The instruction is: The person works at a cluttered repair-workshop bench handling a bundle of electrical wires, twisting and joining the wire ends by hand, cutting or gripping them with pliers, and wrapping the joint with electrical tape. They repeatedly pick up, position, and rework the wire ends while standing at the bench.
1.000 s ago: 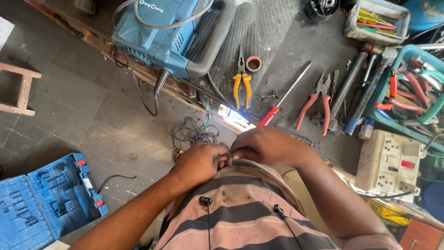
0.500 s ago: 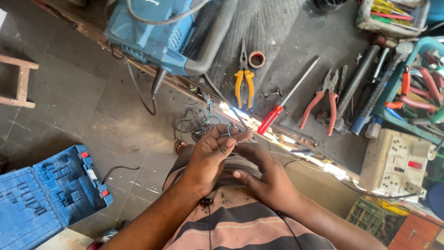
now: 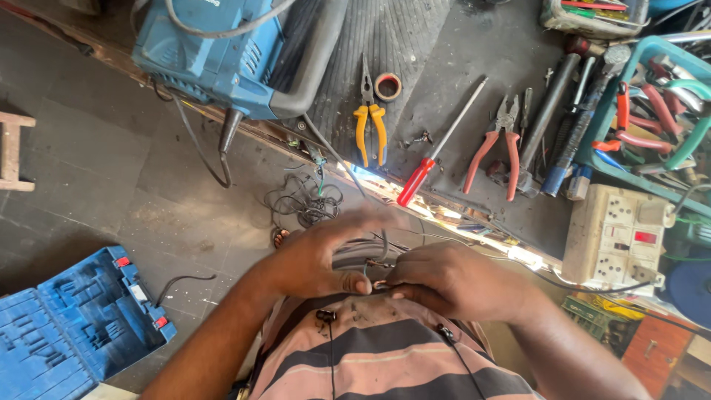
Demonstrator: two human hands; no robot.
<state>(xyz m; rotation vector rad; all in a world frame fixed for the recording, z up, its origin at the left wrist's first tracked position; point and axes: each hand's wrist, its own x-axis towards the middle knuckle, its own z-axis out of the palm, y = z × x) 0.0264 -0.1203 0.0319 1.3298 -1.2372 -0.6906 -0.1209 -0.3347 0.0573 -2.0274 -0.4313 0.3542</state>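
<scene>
A big blue power tool (image 3: 215,55) sat on the dark rubber bench mat (image 3: 415,44). Right of it lay yellow-handled pliers (image 3: 369,118), a red-handled screwdriver (image 3: 437,148), then red-handled pliers (image 3: 498,148). Far below it, an open blue plastic case (image 3: 74,326).

Blue power tool (image 3: 215,55), yellow-handled pliers (image 3: 369,118), red-handled screwdriver (image 3: 438,148), pink-and-grey striped shirt (image 3: 385,359), blue case (image 3: 74,326).

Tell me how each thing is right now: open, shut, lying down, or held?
Left hand: blurred, fingers on a grey cable.
Right hand: pinching a thin wire.
Blue case: open on the floor.
Yellow pliers: lying flat, shut.
Red pliers: lying flat, handles spread.
Screwdriver: lying flat.
Tape roll: lying flat.
Blue power tool: resting on the bench.
</scene>
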